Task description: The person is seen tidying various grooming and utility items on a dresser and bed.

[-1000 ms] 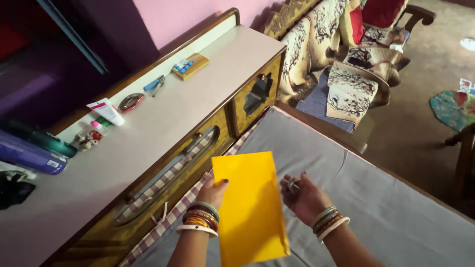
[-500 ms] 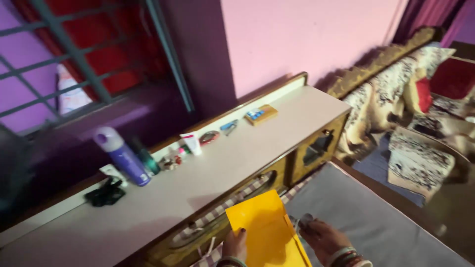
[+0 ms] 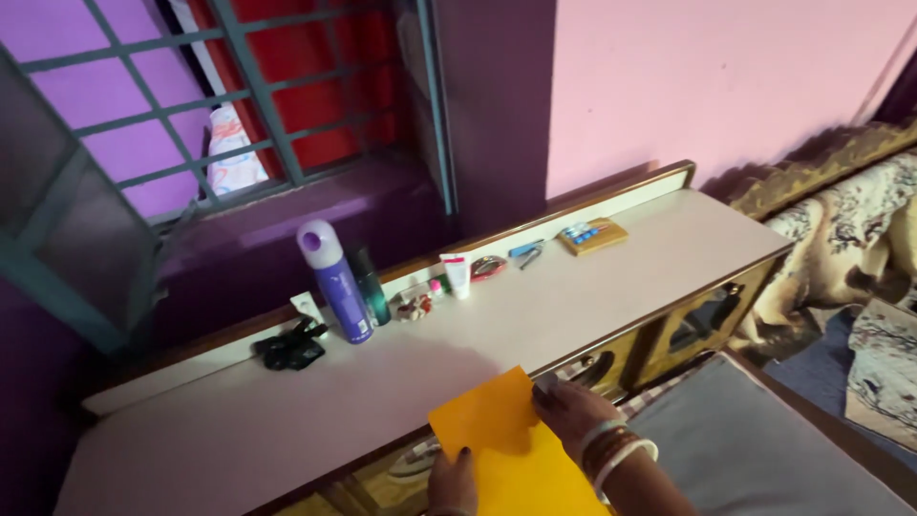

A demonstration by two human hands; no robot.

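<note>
A stiff sheet of yellow paper [image 3: 501, 444] is held low in the view, its upper corner over the front edge of a white-topped wooden headboard cabinet [image 3: 382, 368]. My left hand [image 3: 452, 483] grips the sheet's lower left edge with the thumb on top. My right hand [image 3: 568, 411], with bangles at the wrist, rests its fingers on the sheet's upper right edge.
On the cabinet top stand a purple spray can [image 3: 334, 284], a dark bottle [image 3: 370, 287], a black object [image 3: 291, 349], a white tube [image 3: 458, 275], small items and a yellow box [image 3: 592, 235]. A barred window [image 3: 239, 96] is behind. A grey mattress [image 3: 745, 449] and patterned sofa [image 3: 860, 239] lie to the right.
The view has swung up and left from the mattress to the window and cabinet. My right hand moved from beside the yellow sheet onto its upper right edge.
</note>
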